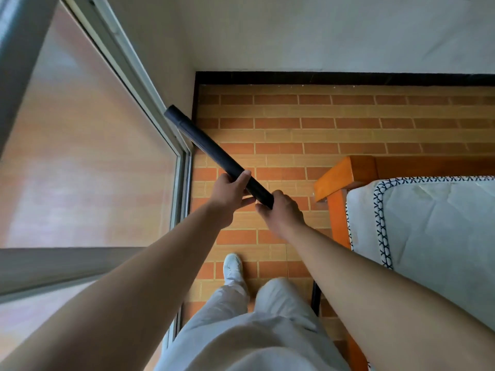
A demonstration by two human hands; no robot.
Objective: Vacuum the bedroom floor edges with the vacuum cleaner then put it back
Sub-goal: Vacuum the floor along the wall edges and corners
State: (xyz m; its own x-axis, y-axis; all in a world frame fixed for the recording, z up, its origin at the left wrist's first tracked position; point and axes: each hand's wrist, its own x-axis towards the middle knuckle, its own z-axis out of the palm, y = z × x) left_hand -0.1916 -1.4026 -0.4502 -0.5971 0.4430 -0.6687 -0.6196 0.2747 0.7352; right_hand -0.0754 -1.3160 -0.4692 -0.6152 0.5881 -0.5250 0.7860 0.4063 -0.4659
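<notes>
Fingers (244, 178) on both hands curled round the vacuum tube (209, 148), left hand (227, 194) ahead of right hand (284, 215), tube slanting off toward the window frame (150, 103).

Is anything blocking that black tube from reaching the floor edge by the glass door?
Nothing visible does. The left hand and right hand grip the tube, its far end near the door frame. No object lies on the floor there; the bed frame stands apart, rightward.

Orange brick-pattern tile floor (348, 121), black skirting (321, 77) along white wall (321, 30). Pale-framed glass door (80, 156) on left. Orange wooden bed frame (345, 170) on right carries a white quilted mattress (442, 223) with dark-stitched edging.
</notes>
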